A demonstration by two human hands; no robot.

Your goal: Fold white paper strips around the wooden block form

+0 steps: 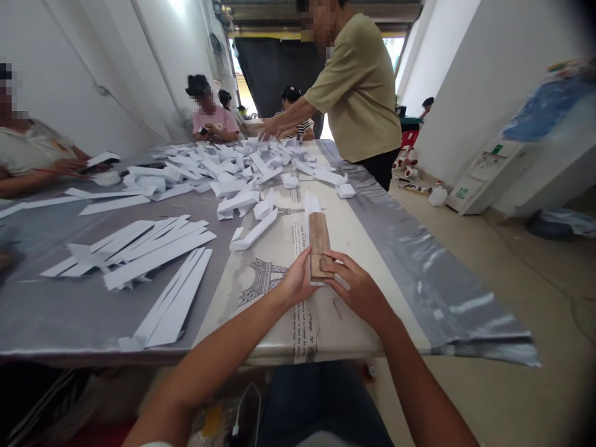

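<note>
A light brown wooden block [319,233], long and rectangular, lies between my two hands over the printed table cover. White paper [313,203] shows beyond its far end and along its left side and near edge. My left hand [297,277] is closed at the block's left side, thumb along the edge and fingers partly hidden below. From the right, my right hand [356,287] grips the near end, with fingertips on the wood and the paper's near edge. Left of my hands, a bent white paper piece [255,233] rests on the cover.
Flat white paper strips [158,248] lie at the left. A large heap of folded paper pieces [233,164] covers the table's far part. A person in an olive shirt [361,87] leans over it; others sit around the table. A water dispenser [487,174] stands at the right.
</note>
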